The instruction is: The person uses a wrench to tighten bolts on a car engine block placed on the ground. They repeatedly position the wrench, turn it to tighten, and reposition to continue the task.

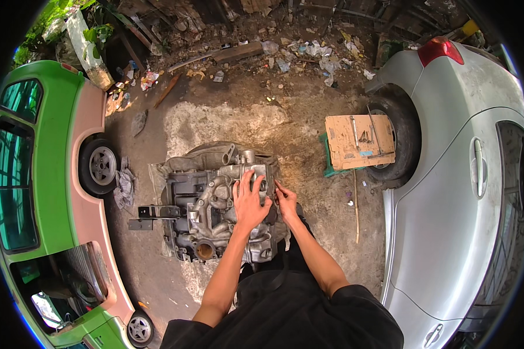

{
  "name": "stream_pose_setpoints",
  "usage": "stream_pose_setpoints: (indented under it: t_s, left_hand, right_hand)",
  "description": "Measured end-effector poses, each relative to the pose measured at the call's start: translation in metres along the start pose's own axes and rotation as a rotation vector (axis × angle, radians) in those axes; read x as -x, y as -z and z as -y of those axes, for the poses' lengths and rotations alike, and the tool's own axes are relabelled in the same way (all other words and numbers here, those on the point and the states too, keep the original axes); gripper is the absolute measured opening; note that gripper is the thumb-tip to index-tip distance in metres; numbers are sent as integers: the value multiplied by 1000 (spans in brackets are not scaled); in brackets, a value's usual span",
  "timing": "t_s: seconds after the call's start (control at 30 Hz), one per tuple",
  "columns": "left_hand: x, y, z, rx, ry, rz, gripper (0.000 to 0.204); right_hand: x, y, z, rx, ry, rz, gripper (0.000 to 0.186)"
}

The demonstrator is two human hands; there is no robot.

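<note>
A grey metal car engine [215, 200] rests on the ground in front of me, with cast pipes and a round port on its near side. My left hand [250, 200] lies on the top right part of the engine, its fingers spread. At the engine's right edge is my right hand [284, 199], its fingers bent and pinched together against the side. Whatever those fingers hold is too small and too hidden to name. A black bracket [151, 212] sticks out from the engine's left side.
On the right, a cardboard sheet [346, 142] with several metal tools and bolts lies on a green stand [330, 170] by a silver car [448, 192]. A thin stick [357, 215] lies below it. A green and pink vehicle [64, 128] stands left. Litter [320, 52] covers the far ground.
</note>
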State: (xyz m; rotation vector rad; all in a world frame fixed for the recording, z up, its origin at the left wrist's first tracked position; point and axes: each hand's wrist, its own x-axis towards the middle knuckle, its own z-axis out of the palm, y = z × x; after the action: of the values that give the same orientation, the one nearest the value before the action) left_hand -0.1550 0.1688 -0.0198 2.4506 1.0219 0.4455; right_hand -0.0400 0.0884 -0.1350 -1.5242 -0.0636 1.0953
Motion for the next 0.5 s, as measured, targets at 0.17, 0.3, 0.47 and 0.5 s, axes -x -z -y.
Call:
stream_pose_setpoints:
  t_s: [0.17,0.3,0.47,0.5]
  left_hand:
    - [-1,0,0,-29,-13,1,68]
    - [-1,0,0,-16,-12,9,69]
    - [-2,-1,1,6,-18,9,69]
    - [-2,-1,1,12,-16,12,69]
  right_hand:
    - [-4,-1,-3,27,60,-34,34]
    - [-11,-7,-15,118,157,-112,34]
    - [-7,-10,-14,250,275,-137,34]
    - [-6,-12,-9,268,217,-156,34]
